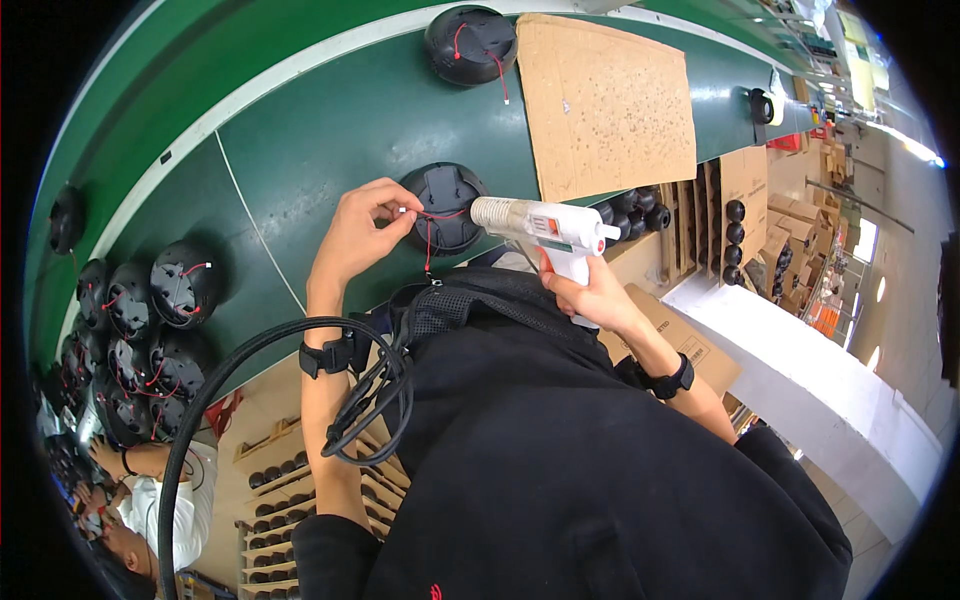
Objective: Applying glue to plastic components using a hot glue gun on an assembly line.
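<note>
A round black plastic housing (450, 232) lies on the green workbench right in front of me, with thin red wires coming out of it. My left hand (368, 228) pinches one red wire (440, 215) near its small white connector, just left of the housing. In my right hand (588, 290) is a white hot glue gun (545, 225), gripped by its handle. Its nozzle end points left over the right edge of the housing; the tip itself is hard to make out against the black part.
A stained cardboard sheet (608, 110) lies on the bench (330, 130), beside another black housing (470, 45) with red wires. Several wired housings (183, 283) crowd the left. A black cable (240, 350) loops by my left forearm. A co-worker (185, 500) is at lower left.
</note>
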Motion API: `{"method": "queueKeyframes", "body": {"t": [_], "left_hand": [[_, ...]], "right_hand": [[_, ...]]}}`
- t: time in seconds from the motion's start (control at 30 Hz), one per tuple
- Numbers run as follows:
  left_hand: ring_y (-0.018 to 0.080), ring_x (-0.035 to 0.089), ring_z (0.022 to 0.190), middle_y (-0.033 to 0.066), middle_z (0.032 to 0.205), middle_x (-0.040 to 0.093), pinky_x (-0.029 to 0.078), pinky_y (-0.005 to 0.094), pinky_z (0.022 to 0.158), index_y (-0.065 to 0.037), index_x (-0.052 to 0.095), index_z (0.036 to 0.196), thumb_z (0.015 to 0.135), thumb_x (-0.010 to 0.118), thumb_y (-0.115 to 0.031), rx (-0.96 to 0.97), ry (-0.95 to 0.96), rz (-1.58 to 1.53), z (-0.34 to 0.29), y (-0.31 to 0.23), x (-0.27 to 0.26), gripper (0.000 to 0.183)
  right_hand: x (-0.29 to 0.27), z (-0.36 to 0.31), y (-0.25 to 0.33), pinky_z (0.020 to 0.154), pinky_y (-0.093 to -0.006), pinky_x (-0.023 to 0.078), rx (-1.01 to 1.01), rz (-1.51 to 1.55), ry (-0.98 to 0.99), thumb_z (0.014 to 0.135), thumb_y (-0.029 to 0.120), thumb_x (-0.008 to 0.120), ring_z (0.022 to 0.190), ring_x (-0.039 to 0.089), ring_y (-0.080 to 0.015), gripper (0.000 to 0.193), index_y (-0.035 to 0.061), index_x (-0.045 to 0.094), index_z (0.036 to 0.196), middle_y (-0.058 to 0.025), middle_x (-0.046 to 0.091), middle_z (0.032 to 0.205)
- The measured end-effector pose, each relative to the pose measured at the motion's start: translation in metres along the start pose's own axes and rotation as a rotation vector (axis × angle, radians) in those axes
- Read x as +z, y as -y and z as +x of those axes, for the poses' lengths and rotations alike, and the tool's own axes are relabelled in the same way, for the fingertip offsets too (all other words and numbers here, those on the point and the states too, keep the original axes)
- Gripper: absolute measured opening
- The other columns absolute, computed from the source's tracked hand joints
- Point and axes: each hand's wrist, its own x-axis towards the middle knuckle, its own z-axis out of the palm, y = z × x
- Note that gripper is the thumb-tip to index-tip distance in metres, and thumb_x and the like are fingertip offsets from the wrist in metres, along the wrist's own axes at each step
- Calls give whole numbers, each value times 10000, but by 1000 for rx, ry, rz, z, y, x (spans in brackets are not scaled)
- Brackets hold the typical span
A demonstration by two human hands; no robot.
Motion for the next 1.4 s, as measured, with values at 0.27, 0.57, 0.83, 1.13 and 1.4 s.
{"method": "queueKeyframes", "body": {"t": [0.27,0.57,0.83,1.13,1.4], "left_hand": [[98,607,816,46,932,647,534,243,730,35,717,967,872,673,51,22,-84,-15,7,2,2,106],[106,596,728,53,834,651,540,254,708,20,725,957,845,698,10,7,-190,-47,12,0,10,116],[236,615,1153,118,1241,621,555,350,898,-64,578,1325,802,632,36,66,-143,145,-5,6,1,535],[421,314,1447,230,1587,280,324,464,1195,-43,167,1576,528,951,-227,36,-4,555,-21,29,28,1322],[434,367,1405,246,1515,354,380,477,1150,-30,179,1564,504,980,-281,-35,-132,600,-2,1,52,1352]], "right_hand": [[1,-8,9,497,-239,437,-56,113,79,894,-39,547,577,523,-76,305,24,583,1190,-40,650,929],[5,-4,-10,671,-376,537,-487,-365,-43,835,14,576,700,677,-226,346,31,642,1174,-132,717,991],[-4,-21,36,676,-389,545,-199,-295,56,838,42,603,713,687,-251,394,25,625,1231,-162,724,1020],[-81,7,-14,847,-407,534,-384,-462,-436,832,136,665,921,685,-303,425,-6,606,1228,-175,683,1070],[-148,142,-47,869,-440,540,-615,-842,-708,773,160,719,1029,636,-401,494,36,588,1232,-176,605,1198]]}}
